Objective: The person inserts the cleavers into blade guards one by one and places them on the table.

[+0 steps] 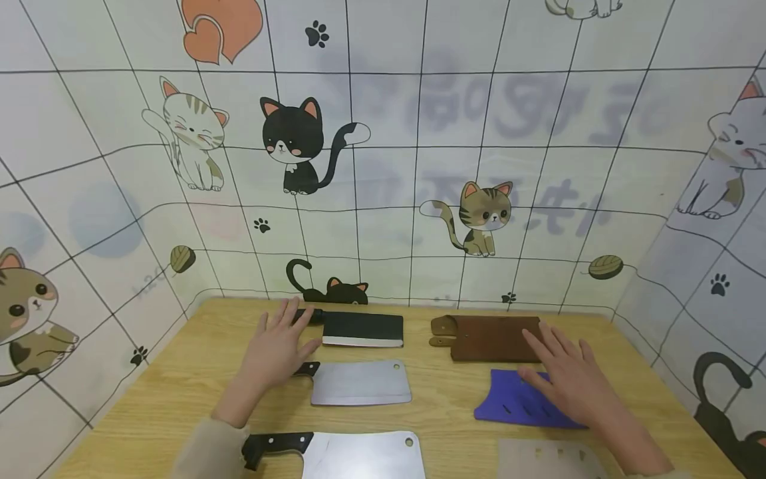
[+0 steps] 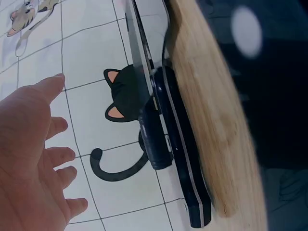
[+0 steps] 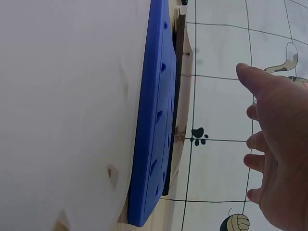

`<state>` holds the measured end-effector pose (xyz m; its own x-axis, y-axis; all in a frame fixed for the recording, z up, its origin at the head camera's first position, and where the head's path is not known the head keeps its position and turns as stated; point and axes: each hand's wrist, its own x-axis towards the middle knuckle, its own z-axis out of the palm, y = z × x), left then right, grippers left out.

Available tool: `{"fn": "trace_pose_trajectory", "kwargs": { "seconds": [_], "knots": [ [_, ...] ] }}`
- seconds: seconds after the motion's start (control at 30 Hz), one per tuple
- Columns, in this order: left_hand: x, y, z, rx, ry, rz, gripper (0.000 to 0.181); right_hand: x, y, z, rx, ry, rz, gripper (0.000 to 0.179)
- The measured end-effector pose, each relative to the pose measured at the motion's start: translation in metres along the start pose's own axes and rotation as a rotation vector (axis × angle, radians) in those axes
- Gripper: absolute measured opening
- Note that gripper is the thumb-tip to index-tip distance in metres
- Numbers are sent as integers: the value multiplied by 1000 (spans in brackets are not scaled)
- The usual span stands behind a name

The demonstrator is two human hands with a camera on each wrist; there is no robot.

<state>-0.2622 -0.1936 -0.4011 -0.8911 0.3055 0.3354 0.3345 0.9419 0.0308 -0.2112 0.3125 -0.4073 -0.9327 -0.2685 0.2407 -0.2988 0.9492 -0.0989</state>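
Three cleavers lie in a column on the left side, blades pointing right. The far one is a cleaver with a dark blade (image 1: 363,327), the middle one a silver cleaver (image 1: 362,384), and the near one a larger silver cleaver (image 1: 365,456). My left hand (image 1: 274,352) is spread over the handles of the far two, holding nothing. On the right lie a brown leather sheath (image 1: 491,339), a blue-purple slotted plastic blade cover (image 1: 505,402) and a pale cover with small holes (image 1: 547,459). Above the blue-purple cover, my right hand (image 1: 568,382) has its fingers extended and grips nothing.
Everything lies on a wooden table (image 1: 449,412). White walls (image 1: 383,173) printed with cartoon cats and grid lines rise behind it and on both sides. The near cleaver and the pale cover run off the bottom of the head view.
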Motion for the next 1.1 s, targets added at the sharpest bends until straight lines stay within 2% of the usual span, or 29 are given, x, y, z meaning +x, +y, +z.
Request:
{"fn": "trace_pose_trajectory", "kwargs": {
  "seconds": [0.27, 0.37, 0.53, 0.73, 0.83, 0.97, 1.1],
  "knots": [
    [6, -26, 3, -131, 25, 24, 70, 10, 15, 8, -4, 39, -69, 79],
    [8, -34, 0, -207, 23, 26, 70, 17, 20, 10, 48, 27, -84, 81],
    [13, -49, 2, -363, 7, 11, 72, 28, 28, 15, 157, -20, -55, 87],
    [25, -69, 15, -506, -25, 29, 72, 45, 40, 20, 210, -37, -88, 85],
    [31, -76, 24, -559, -30, 35, 70, 55, 46, 24, 270, -45, -103, 85],
    [40, -79, 31, -635, -59, -1, 68, 64, 53, 26, 360, -74, -39, 88],
    [50, -81, 37, -707, -92, -54, 68, 71, 58, 26, 391, -103, 30, 92]
  ]
}}
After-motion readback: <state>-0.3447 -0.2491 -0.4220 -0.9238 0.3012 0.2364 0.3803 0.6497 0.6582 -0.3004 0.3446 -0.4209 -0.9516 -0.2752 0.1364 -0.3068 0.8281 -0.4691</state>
